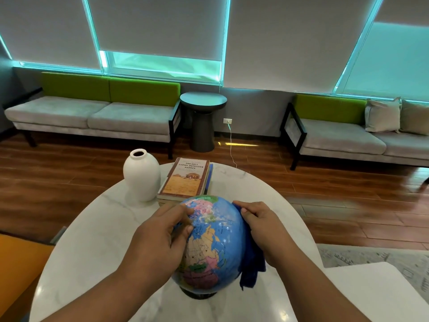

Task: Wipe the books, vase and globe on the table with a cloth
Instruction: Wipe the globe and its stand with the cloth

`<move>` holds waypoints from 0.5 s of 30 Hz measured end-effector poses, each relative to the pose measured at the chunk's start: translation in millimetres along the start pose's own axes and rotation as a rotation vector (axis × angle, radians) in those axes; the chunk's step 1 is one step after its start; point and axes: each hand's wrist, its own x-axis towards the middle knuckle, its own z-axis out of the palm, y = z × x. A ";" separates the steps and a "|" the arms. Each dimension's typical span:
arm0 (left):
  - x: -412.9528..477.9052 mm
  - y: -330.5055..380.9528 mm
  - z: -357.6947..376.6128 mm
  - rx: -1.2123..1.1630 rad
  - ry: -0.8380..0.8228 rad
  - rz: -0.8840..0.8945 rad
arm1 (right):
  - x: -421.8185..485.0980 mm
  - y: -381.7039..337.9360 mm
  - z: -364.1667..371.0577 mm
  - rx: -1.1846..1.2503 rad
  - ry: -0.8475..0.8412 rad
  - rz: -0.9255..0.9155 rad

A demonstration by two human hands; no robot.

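As a person leans over a round white marble table (92, 240), both bare hands close on a desk globe (216, 240) standing on its dark base (199, 295) near the table's front edge: the left hand (162, 231) cups the sphere's left side, fingers and thumb curved against the printed map, apparently to stop the ball turning on its axis, while the right hand (262, 224) curls its fingers over a dark blue cloth (251, 268) and presses it to the globe's right flank, the loose end of the fabric hanging down beside the sphere towards the tabletop. Judging by this grip, the wiping of the globe is under way, with one hand bracing so the other can rub with some pressure. A white ceramic vase (141, 176) stands upright at the table's far left and, just beside it, a small stack of books (185, 178) lies flat with a paperback on top, its near edge partly hidden behind the globe; neither is being touched, and whether they have had their turn cannot be told. Grey sofas with green backs (92, 112) line the wall beneath drawn blinds
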 end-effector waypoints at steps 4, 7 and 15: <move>1.1 -0.7 -1.9 0.009 0.012 -0.014 | -15.6 -8.3 7.8 -0.146 -0.035 -0.207; 1.3 1.8 -1.7 0.003 -0.001 -0.016 | -19.6 -4.5 6.4 -0.186 0.004 -0.255; 1.5 2.7 -2.5 0.010 0.011 -0.007 | -36.9 -3.9 17.0 -0.217 0.096 -0.326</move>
